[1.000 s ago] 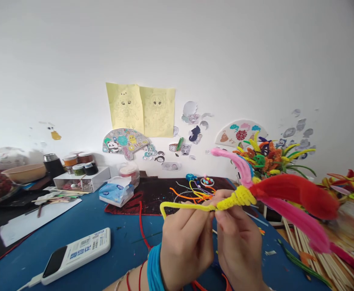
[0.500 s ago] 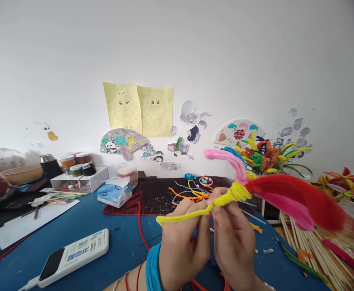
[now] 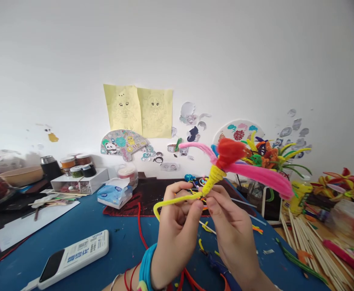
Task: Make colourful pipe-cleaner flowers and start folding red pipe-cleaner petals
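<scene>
A pipe-cleaner flower (image 3: 216,174) is held up in front of me, with pink petals (image 3: 261,178), a red petal (image 3: 229,153) and a bit of blue behind. Its base is wound with yellow pipe cleaner. My right hand (image 3: 233,228) pinches the bottom of this base between thumb and fingers. Close beside it, my left hand (image 3: 177,232) has thumb and fingertips closed on the yellow pipe cleaner (image 3: 170,201), whose free end loops out to the left. A thin pale stick (image 3: 207,227) shows between the hands; whether it joins the flower is hidden.
On the blue table lie a white device (image 3: 76,256), a tissue pack (image 3: 114,194) and a red pipe cleaner (image 3: 141,226). Wooden sticks (image 3: 313,246) spread at right, near a yellow bottle (image 3: 300,196). A vase of pipe-cleaner flowers (image 3: 263,155) stands behind.
The flower has turned and shifted left, its red petal now pointing toward me and upward. My left hand has rolled over, showing its thumb, and the fingers have spread somewhat.
</scene>
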`<state>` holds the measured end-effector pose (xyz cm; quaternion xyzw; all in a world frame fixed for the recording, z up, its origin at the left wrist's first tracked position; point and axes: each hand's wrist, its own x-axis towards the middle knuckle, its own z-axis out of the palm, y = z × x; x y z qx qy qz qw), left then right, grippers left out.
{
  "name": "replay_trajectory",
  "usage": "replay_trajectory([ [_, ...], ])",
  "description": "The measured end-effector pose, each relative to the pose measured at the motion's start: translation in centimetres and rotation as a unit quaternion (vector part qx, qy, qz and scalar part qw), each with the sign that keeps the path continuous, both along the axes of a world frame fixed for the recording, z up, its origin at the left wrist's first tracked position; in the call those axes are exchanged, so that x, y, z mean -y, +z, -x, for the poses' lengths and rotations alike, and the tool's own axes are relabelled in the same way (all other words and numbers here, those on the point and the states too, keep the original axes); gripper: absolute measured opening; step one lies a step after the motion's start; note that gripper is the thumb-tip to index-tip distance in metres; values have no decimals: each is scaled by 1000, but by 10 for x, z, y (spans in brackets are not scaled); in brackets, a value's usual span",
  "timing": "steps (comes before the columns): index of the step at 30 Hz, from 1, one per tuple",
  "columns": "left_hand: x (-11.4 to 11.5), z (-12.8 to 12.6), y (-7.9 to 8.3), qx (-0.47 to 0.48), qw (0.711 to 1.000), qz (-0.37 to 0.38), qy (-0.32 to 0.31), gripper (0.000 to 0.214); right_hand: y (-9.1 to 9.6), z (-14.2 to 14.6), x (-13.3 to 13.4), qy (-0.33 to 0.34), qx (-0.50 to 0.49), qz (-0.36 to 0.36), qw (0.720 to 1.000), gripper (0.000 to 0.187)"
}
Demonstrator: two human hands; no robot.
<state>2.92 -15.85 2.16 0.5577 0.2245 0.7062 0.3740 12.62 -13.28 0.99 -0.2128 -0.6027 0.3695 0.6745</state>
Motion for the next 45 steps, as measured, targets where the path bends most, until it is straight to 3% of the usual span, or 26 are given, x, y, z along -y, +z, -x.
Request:
replay_trajectory([
  [10, -2, 2, 1, 19, 1000, 3, -1, 22, 4, -3, 0, -24, 13, -14, 1000, 8],
  [14, -2, 3, 0, 14, 1000, 15, -6, 23, 7, -4, -1, -7, 23, 12, 1000, 9],
  [17, -1, 5, 1, 9, 1000, 22, -2, 24, 13, -8, -5, 6, -21, 28, 999, 15],
  [21, -1, 6, 3, 12, 1000, 24, -7, 22, 21, -19, -13, 55, -66, -5, 996, 17],
  [31, -3, 6, 5, 26, 997, 60, -48, 26, 21, -25, -14, 63, 67, 4, 996, 32],
  [36, -1, 8, 13, 41, 982, 141, -115, 27, 20, -30, -14, 35, 139, 8, 990, 18],
  [45, 1, 7, 16, 24, 977, 179, -110, 31, 17, -26, -21, 13, 115, 17, 993, 15],
])
